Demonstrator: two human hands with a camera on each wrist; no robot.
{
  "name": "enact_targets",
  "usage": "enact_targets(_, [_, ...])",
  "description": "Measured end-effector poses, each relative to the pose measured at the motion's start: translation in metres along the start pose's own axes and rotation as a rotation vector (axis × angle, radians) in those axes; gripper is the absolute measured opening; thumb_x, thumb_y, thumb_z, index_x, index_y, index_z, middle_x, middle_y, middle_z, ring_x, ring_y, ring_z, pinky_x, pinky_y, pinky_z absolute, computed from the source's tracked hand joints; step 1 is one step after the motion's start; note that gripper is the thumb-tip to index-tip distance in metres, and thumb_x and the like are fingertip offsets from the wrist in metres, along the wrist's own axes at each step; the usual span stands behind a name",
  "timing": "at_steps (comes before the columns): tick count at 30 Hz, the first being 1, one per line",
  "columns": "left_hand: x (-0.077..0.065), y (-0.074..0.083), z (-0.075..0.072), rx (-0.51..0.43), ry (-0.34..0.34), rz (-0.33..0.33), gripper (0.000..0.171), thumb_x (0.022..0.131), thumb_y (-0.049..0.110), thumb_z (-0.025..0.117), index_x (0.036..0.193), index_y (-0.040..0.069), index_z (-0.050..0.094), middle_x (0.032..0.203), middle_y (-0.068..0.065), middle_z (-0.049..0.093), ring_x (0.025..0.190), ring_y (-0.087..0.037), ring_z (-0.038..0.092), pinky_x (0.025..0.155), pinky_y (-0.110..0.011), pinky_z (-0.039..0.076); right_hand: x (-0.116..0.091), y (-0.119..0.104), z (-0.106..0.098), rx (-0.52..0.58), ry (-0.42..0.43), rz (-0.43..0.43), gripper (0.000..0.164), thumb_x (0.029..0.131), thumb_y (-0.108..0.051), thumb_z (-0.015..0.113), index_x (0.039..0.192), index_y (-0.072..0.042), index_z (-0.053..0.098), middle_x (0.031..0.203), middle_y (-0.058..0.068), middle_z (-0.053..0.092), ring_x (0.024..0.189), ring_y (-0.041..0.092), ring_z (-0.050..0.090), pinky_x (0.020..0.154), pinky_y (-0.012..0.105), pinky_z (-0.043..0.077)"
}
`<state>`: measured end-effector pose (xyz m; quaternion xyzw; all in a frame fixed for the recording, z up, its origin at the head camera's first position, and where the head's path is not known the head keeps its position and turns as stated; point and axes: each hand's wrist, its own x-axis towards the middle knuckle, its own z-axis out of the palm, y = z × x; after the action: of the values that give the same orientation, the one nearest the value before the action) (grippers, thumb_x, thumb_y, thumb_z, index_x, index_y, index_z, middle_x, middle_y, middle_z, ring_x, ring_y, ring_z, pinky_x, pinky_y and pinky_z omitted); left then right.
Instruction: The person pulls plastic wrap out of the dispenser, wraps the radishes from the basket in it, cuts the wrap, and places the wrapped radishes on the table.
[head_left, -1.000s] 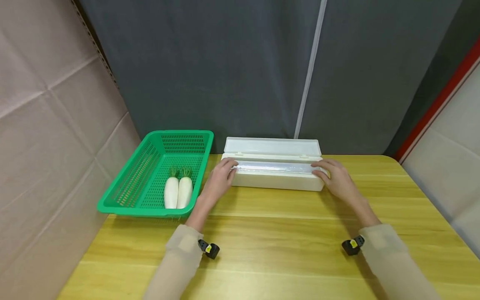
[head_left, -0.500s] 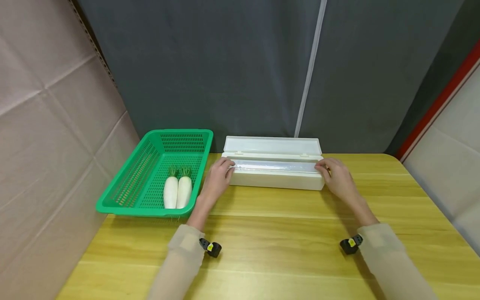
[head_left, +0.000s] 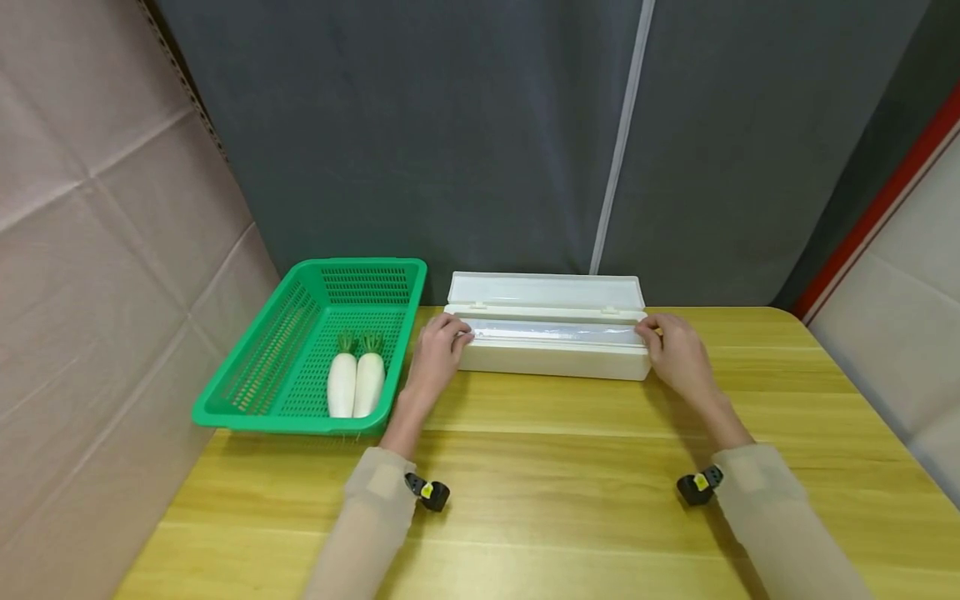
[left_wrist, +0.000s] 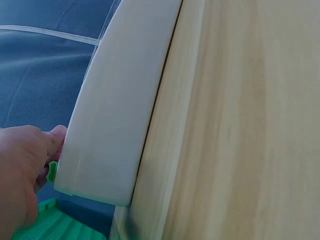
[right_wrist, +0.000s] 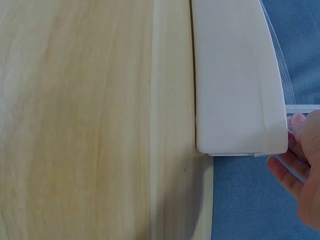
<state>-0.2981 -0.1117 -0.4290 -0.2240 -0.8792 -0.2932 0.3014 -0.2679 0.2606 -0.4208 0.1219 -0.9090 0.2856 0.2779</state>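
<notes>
A long white cling film dispenser (head_left: 551, 361) sits at the back of the table, its lid (head_left: 545, 291) raised. Clear cling film (head_left: 553, 333) stretches across its opening. My left hand (head_left: 436, 353) pinches the film at the left end of the box. At the right end, my right hand (head_left: 678, 354) pinches the film between thumb and finger. In the left wrist view the left hand (left_wrist: 22, 170) is beside the box end, its grip partly hidden. The right wrist view shows the right hand (right_wrist: 307, 160) close beside the other end, fingers bent.
A green plastic basket (head_left: 307, 424) stands left of the dispenser, near my left forearm. Two white radishes (head_left: 356, 386) with cut green tops lie in it. A dark grey curtain (head_left: 420, 150) hangs behind the wooden table (head_left: 555, 500).
My right hand has shifted slightly right along the film to the box end, and its fingers have drawn together. The left hand stays near the left end. Basket and radishes are unchanged.
</notes>
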Motion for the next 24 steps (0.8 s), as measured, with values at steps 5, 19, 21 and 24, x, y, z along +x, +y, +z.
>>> enact_targets(5, [0.0032, 0.0, -0.0008, -0.011, -0.021, -0.047, 0.006, 0.091, 0.005, 0.075, 0.089, 0.0, 0.075, 0.091, -0.012, 0.067, 0.09, -0.032, 0.062, 0.088, -0.047, 0.049, 0.0006, 0.0, 0.0009, -0.002, 0.018, -0.009, 0.011, 0.096, -0.002, 0.067, 0.093, 0.008, 0.066, 0.091, 0.026, 0.065, 0.085, 0.041, 0.059, 0.076, 0.055, 0.048])
enact_targets(19, [0.0024, -0.0028, -0.0008, -0.151, -0.067, -0.11, 0.007, 0.089, 0.008, 0.076, 0.089, 0.001, 0.078, 0.091, -0.01, 0.065, 0.089, -0.028, 0.058, 0.078, -0.038, 0.05, 0.0019, 0.0015, 0.0028, -0.002, 0.039, 0.0, 0.01, 0.097, -0.003, 0.065, 0.093, 0.007, 0.065, 0.091, 0.025, 0.065, 0.081, 0.038, 0.058, 0.071, 0.051, 0.046])
enact_targets(21, [0.0019, -0.0015, -0.0006, -0.174, -0.076, -0.131, 0.007, 0.089, 0.007, 0.077, 0.087, 0.001, 0.077, 0.09, -0.009, 0.065, 0.087, -0.027, 0.058, 0.075, -0.036, 0.051, 0.0017, 0.0023, 0.0029, 0.003, 0.042, 0.004, 0.01, 0.097, -0.002, 0.066, 0.093, 0.007, 0.065, 0.091, 0.025, 0.065, 0.082, 0.038, 0.058, 0.072, 0.052, 0.046])
enact_targets(24, [0.0018, 0.0004, -0.0001, -0.194, -0.09, -0.153, 0.007, 0.088, 0.006, 0.077, 0.085, 0.001, 0.076, 0.087, -0.009, 0.064, 0.084, -0.026, 0.059, 0.072, -0.035, 0.052, 0.0012, 0.003, 0.0022, 0.011, 0.049, 0.005, 0.01, 0.096, -0.002, 0.065, 0.093, 0.007, 0.065, 0.091, 0.025, 0.065, 0.084, 0.039, 0.059, 0.073, 0.052, 0.047])
